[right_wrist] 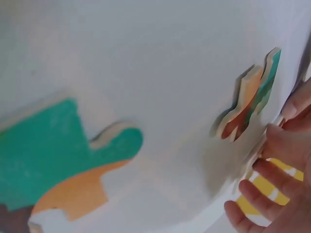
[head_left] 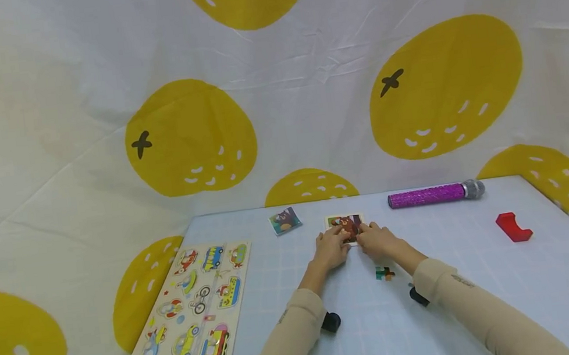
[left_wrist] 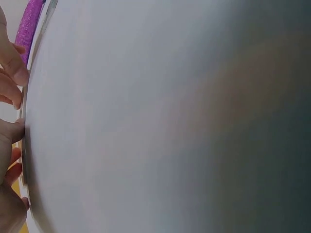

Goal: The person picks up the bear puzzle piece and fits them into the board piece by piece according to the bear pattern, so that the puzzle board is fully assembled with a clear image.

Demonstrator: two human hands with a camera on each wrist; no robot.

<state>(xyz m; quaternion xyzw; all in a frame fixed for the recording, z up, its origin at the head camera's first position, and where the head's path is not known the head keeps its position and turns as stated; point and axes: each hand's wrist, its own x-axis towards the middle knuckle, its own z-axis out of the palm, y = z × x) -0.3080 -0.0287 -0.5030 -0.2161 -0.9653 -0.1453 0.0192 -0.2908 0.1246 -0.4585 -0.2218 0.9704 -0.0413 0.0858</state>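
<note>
A small picture puzzle (head_left: 349,222) showing a brown bear lies toward the back of the table. My left hand (head_left: 331,247) holds its left near side, its fingers over the picture. From the right, my right hand (head_left: 378,241) grips the near right part, thumb and fingertips at the puzzle's edge. The two hands almost meet and cover part of the picture. Behind the right wrist lies a loose green and orange puzzle piece (head_left: 385,273). In the right wrist view, another green and orange piece (right_wrist: 63,160) appears large and close, with the first piece beyond.
A wooden vehicle puzzle board (head_left: 201,304) lies at left. A small picture card (head_left: 285,221) is at the back, left of the hands. A purple glitter microphone (head_left: 434,194) and a red block with a curved notch (head_left: 514,227) lie at right. A patterned cloth (head_left: 308,110) hangs behind.
</note>
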